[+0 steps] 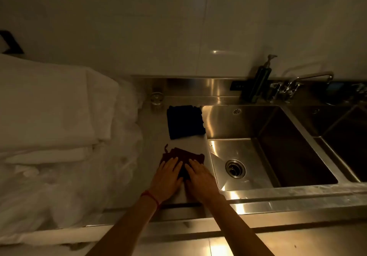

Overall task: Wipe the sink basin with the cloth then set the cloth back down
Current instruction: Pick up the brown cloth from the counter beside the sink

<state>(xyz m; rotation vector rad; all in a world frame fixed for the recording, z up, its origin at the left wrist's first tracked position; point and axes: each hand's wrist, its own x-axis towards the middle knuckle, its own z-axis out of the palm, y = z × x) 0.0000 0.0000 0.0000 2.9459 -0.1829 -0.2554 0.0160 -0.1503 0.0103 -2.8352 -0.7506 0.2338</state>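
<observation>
Both hands lay flat on the reddish-brown cloth [183,157], which sat on the steel counter [151,150] close to its front edge and just beside the left rim of the sink basin [234,152]. The left hand [166,178] and the right hand [200,180] were side by side, fingers spread and palms down, pressing the fabric rather than gripping it. Whether the person was about to lift the cloth or had just set it down could not be told from this one view, though the basin looked bare. To do the step well, the person would likely gather the cloth into one hand with a firm pinch (a loose thread trailed at its far left corner), carry it over the rim, and wipe the basin floor toward the drain [235,168]. By count there were two cloths, the second a darker one [184,121] nearer the counter's back edge; two basins, the second [349,136] at the right; one soap dispenser [260,80]; one tap [297,83]; and one pile of white linen [59,116] on the left.
</observation>
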